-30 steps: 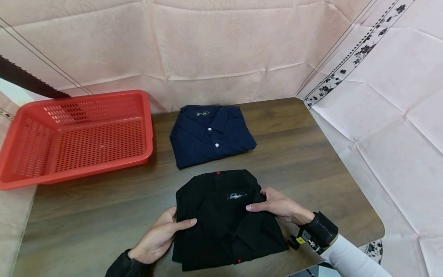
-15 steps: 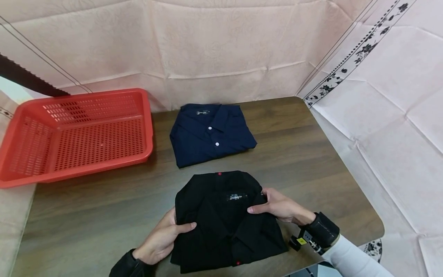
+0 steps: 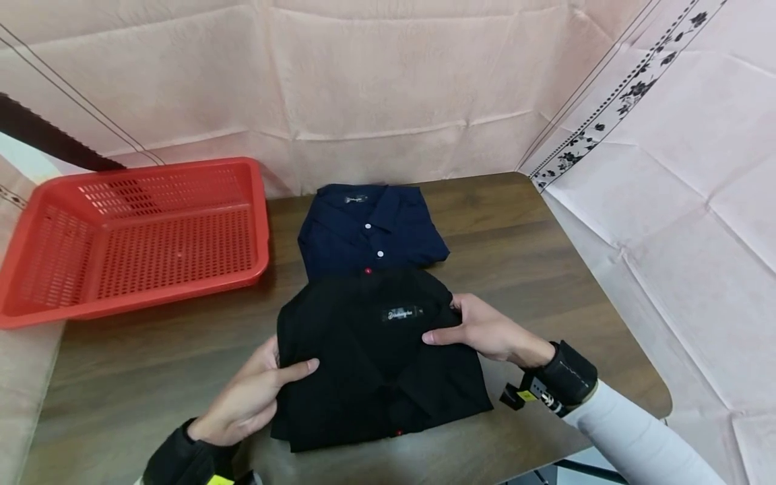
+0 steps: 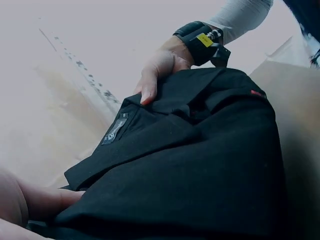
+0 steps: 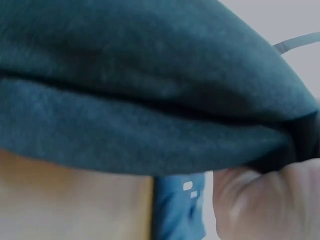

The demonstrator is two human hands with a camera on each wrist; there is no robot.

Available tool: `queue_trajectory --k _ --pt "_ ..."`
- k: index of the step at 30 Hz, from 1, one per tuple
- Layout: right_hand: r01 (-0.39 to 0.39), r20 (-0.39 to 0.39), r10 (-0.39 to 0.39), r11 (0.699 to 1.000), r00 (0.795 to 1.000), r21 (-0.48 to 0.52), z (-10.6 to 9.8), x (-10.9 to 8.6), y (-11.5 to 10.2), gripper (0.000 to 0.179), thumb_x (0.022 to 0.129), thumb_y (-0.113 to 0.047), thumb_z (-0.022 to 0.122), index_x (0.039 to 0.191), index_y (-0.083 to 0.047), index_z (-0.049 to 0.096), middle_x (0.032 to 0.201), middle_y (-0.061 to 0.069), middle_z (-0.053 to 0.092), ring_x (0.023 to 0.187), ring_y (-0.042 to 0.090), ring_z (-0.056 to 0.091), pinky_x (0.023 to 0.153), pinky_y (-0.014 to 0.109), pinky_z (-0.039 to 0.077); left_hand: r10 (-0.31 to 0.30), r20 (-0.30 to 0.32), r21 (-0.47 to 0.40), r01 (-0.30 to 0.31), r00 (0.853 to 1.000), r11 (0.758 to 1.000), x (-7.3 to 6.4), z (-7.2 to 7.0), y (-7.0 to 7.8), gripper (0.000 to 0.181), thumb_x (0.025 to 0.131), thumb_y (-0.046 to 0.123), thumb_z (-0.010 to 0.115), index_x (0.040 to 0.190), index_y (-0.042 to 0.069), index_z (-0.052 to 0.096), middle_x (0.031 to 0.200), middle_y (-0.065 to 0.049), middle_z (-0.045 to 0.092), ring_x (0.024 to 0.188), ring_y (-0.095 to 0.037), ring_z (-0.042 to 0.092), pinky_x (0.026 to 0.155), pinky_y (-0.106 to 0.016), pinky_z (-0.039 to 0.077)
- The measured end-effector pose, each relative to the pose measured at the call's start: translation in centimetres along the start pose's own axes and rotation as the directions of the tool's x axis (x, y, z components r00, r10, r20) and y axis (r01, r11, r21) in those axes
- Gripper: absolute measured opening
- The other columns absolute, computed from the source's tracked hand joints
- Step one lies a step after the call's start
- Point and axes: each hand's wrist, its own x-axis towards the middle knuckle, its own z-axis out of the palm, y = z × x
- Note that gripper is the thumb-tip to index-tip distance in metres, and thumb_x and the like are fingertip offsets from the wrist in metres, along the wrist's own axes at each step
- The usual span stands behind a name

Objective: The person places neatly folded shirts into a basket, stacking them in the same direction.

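A folded black shirt [image 3: 364,377] with a label at the neck and red buttons hangs between my two hands in the head view. My left hand [image 3: 245,391] grips its left side, thumb on top and fingers hidden beneath. On the opposite side my right hand [image 3: 488,330] pinches the shirt near the collar, its thumb also above. The left wrist view has the black shirt [image 4: 200,170] raised off the table. From below, the right wrist view catches the shirt's underside fold [image 5: 125,110]. Behind it lies a folded navy shirt [image 3: 376,229], whose lower edge is partly covered.
A red perforated plastic basket [image 3: 176,249] stands at the left of the wooden table [image 3: 545,269]. Pale cloth [image 3: 394,87] hangs behind the table and along its right side. The table's rounded corner lies at the right.
Both hands have raised the black shirt and carried it a little left and away from me, so it now overlaps the navy shirt in view. The basket and navy shirt have stayed put.
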Motion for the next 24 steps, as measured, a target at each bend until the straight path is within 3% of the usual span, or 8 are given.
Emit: queue_trajectory --k 6,12,17,24 --pt "0.041 0.003 -0.041 0.995 0.999 -0.087 -0.1 1.4 -4.1 0.047 0.081 -0.02 0.078 0.118 0.002 0.059 0.111 0.011 0.07 0.1 0.023 0.066 0.083 0.033 0.056 0.078 0.036 0.061 -0.08 0.996 0.995 -1.1 -1.1 3.1 0.085 0.093 0.015 0.063 0.158 0.022 0.009 0.161 -0.004 0.022 0.136 -0.02 0.043 0.104 -0.038 0.044" --pt "0.046 0.053 -0.046 0.999 0.998 0.0 0.0 3.1 -7.6 0.048 0.08 -0.012 0.078 0.119 0.003 0.055 0.111 0.015 0.069 0.096 0.027 0.069 0.08 0.035 0.058 0.102 0.035 0.131 -0.106 0.994 0.986 -2.1 -2.2 5.9 0.085 0.095 0.017 0.061 0.158 0.029 0.006 0.165 0.0 0.012 0.139 -0.013 0.037 0.104 -0.032 0.043" --pt "0.075 0.086 -0.078 0.996 0.993 0.038 0.2 4.8 -9.9 0.048 0.08 -0.006 0.076 0.121 0.003 0.052 0.114 0.016 0.067 0.1 0.025 0.067 0.085 0.036 0.057 0.144 0.02 0.179 -0.145 0.989 0.973 -3.1 -3.3 8.5 0.08 0.097 0.018 0.059 0.158 0.031 0.009 0.165 0.0 0.012 0.136 -0.007 0.038 0.101 -0.027 0.045" --pt "0.135 0.102 -0.131 0.99 0.986 -0.032 1.0 7.5 -12.6 0.045 0.08 -0.004 0.075 0.118 0.004 0.053 0.114 0.014 0.065 0.101 0.023 0.065 0.087 0.034 0.055 0.19 0.021 0.161 -0.191 0.982 0.968 -4.0 -5.3 10.6 0.074 0.099 0.013 0.054 0.157 0.031 0.013 0.162 0.0 0.015 0.13 -0.006 0.045 0.098 -0.025 0.048"
